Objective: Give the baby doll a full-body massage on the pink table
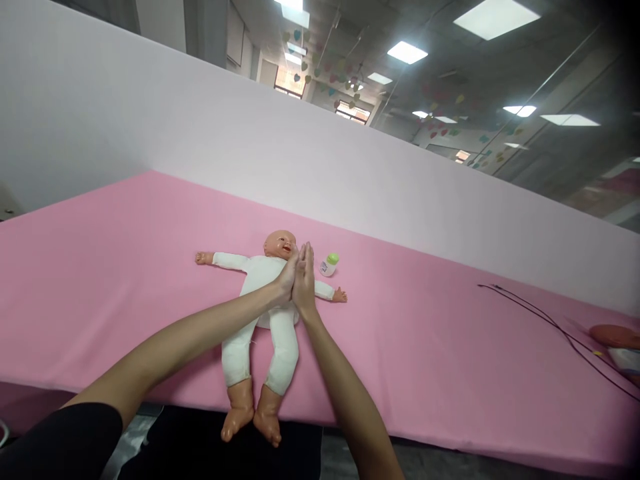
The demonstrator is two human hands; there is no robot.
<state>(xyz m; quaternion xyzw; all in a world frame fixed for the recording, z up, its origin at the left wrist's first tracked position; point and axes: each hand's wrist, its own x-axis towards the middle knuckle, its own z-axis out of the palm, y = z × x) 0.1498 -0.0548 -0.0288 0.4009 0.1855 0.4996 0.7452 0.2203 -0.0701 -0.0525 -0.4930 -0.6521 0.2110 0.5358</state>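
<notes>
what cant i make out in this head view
Head view: whether the bare hands hold anything; palms hide it.
Head view: one upper arm of white-clothed baby doll, behind hands.
Head view: lettering on white, green-lidded bottle, too small.
Head view: rounded orange object, cut off by right edge.

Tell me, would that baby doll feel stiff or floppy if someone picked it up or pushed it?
The doll would probably sag, since much of it looks like soft, stuffed white cloth. Its head, smooth and shiny, may be harder. Pushed, it would likely slide rather than roll, as it lies face up with arms outspread.
</notes>
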